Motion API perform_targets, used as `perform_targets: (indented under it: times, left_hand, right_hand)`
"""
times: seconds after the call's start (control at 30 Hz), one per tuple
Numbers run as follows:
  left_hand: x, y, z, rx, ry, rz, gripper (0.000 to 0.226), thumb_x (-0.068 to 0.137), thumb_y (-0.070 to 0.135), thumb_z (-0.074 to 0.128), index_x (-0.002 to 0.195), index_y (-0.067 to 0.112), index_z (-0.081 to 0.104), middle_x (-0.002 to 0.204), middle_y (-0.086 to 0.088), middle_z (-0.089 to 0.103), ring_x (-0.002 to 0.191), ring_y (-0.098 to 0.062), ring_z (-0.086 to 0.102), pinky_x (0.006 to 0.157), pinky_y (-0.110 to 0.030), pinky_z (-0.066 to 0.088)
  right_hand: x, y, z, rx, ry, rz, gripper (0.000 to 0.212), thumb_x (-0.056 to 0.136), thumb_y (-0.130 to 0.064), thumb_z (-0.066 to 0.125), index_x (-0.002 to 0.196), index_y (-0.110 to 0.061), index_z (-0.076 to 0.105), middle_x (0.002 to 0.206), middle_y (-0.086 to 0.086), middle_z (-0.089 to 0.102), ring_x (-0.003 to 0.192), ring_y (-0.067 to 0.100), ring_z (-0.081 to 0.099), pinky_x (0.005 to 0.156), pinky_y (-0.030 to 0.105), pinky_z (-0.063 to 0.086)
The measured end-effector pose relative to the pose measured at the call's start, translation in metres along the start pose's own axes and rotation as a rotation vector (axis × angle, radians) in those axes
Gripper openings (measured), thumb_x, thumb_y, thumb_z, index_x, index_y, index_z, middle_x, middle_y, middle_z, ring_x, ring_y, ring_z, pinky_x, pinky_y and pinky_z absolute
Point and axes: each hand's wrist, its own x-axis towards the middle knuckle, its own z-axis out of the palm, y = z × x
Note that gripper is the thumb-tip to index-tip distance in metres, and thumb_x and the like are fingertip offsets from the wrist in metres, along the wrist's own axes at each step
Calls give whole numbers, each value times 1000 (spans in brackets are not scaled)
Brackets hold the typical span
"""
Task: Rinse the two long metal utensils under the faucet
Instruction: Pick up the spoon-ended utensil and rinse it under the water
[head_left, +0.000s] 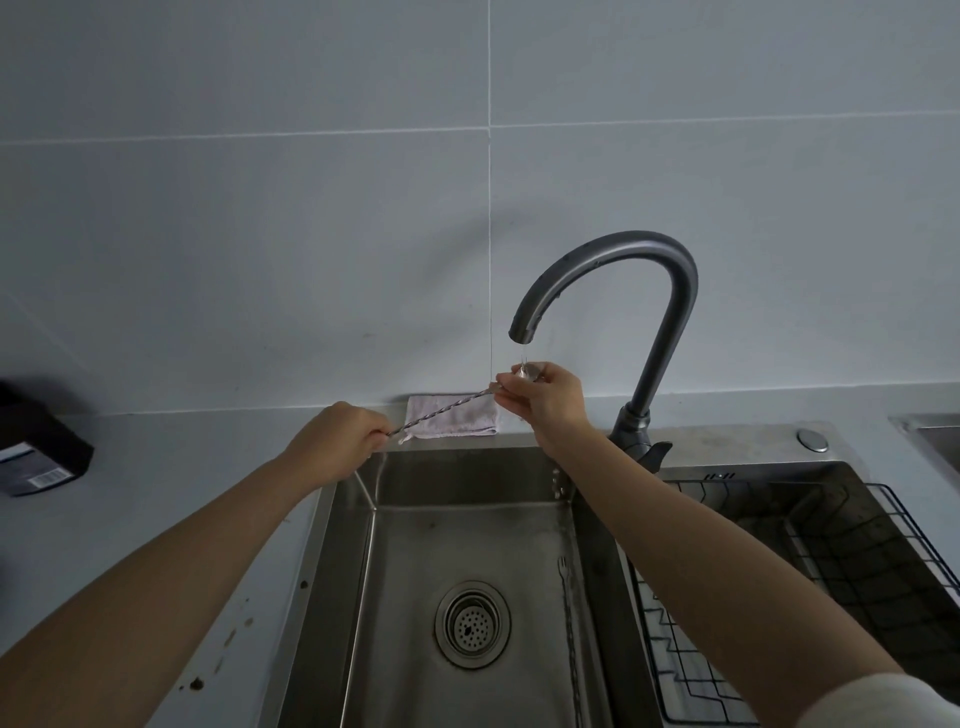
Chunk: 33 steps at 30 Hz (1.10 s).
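Note:
A long twisted metal spoon (441, 411) is stretched between my two hands above the back of the sink (343, 519). My left hand (340, 441) grips its handle end. My right hand (545, 400) pinches the bowl end right under the dark gooseneck faucet (613, 249), where a thin stream of water falls onto it. A second long twisted utensil (569, 623), with a small fork tip, lies on the sink floor along the right wall, beside the drain strainer (472, 623).
A folded pale cloth (457, 418) lies on the ledge behind the sink. A black wire rack (810, 571) fills the basin on the right. A dark box (36, 447) sits on the grey counter at far left. Tiled wall behind.

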Motion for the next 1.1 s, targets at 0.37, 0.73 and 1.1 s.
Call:
perform_targets:
  times: [0.37, 0.73, 1.1]
  left_hand:
    - [-6, -1, -5, -27, -16, -43, 21, 90, 5, 48, 96, 2, 68, 87, -18, 70, 69, -19, 52, 59, -23, 36]
    - [-4, 0, -6, -55, 13, -29, 18, 88, 5, 53, 93, 2, 70, 82, -17, 71, 65, -19, 53, 61, -24, 40]
    - [-2, 1, -9, -38, 128, -57, 13, 84, 7, 60, 87, 1, 71, 82, -19, 72, 66, -17, 52, 54, -11, 31]
  right_hand:
    - [-3, 5, 2, 0, -41, -63, 18, 93, -5, 50, 77, -7, 59, 76, 10, 65, 60, 14, 69, 68, 23, 58]
    - [-3, 5, 5, 188, -80, 28, 29, 99, -19, 39, 80, -5, 56, 78, 12, 65, 64, 16, 69, 66, 24, 59]
    - [-2, -10, 6, 185, -155, 174, 22, 98, -4, 27, 107, 3, 47, 88, 19, 62, 78, 27, 64, 77, 35, 55]
